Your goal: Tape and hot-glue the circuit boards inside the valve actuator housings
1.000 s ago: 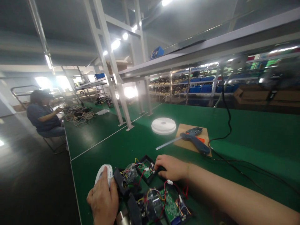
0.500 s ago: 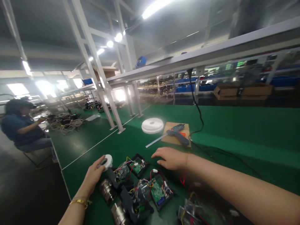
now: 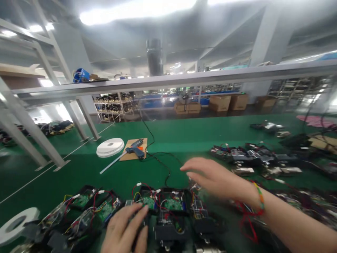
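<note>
My left hand (image 3: 127, 228) is low in the view, its fingers apart over a black housing with wires and a circuit board; whether the fingertips touch it is unclear. Just right of it sits another opened device (image 3: 171, 225), with a green circuit board (image 3: 171, 201) and red wires. My right hand (image 3: 213, 175) is open and slightly blurred above the right end of this row, thumb apart from the fingers, nothing in it. Two similar units with a green board (image 3: 105, 210) lie left of my left hand. A white ring-shaped roll (image 3: 28, 215) lies at the far left.
A glue gun (image 3: 135, 149) with a long stick rests on a cardboard piece (image 3: 127, 157), beside a white reel (image 3: 110, 144). Its black cord (image 3: 163, 165) crosses the green table. More devices (image 3: 247, 154) crowd the right side. A shelf beam (image 3: 168, 81) spans above.
The view has swung to the right. My left hand has let go of the white roll and moved right over the devices. My right hand stays open and raised.
</note>
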### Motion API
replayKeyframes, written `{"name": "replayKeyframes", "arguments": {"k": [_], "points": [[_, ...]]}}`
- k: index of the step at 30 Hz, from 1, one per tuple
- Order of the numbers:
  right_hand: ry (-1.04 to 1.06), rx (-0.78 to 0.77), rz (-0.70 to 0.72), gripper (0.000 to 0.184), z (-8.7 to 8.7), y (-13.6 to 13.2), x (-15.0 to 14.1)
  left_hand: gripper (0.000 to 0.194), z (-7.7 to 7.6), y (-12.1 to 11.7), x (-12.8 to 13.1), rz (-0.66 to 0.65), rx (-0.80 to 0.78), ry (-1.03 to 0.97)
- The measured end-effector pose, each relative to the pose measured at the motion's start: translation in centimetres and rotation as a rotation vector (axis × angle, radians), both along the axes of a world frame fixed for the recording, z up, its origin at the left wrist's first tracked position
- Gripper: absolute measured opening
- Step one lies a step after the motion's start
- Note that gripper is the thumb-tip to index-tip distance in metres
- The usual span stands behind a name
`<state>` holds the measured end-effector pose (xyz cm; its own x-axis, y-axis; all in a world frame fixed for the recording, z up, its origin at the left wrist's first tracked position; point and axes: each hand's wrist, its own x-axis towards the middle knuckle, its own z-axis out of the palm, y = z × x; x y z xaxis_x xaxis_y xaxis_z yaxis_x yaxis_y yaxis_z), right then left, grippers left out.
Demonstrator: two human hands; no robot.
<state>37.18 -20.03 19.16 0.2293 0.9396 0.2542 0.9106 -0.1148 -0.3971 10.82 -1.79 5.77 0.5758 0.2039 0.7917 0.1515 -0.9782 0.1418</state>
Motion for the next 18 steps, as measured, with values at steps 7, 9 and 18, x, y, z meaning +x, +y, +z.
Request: {"name": "replayKeyframes", "arguments": {"k": [7, 9, 18], "points": [[0.201, -0.096, -0.273, 0.025, -7.7, -10.6, -0.6, 0.043, -3.5, -4.4, 7.1, -0.114, 0.486, 0.145], [0.178, -0.136, -0.265, 0.026, -7.7, -10.8, 0.0, 0.041, -3.6, -4.5, 7.6, -0.104, 0.502, 0.128], [0.106, -0.223, -0.094, 0.035, -2.8, 2.4, 7.7, 0.032, 4.7, 2.0, 5.9, -0.130, 0.057, 0.137]]}}
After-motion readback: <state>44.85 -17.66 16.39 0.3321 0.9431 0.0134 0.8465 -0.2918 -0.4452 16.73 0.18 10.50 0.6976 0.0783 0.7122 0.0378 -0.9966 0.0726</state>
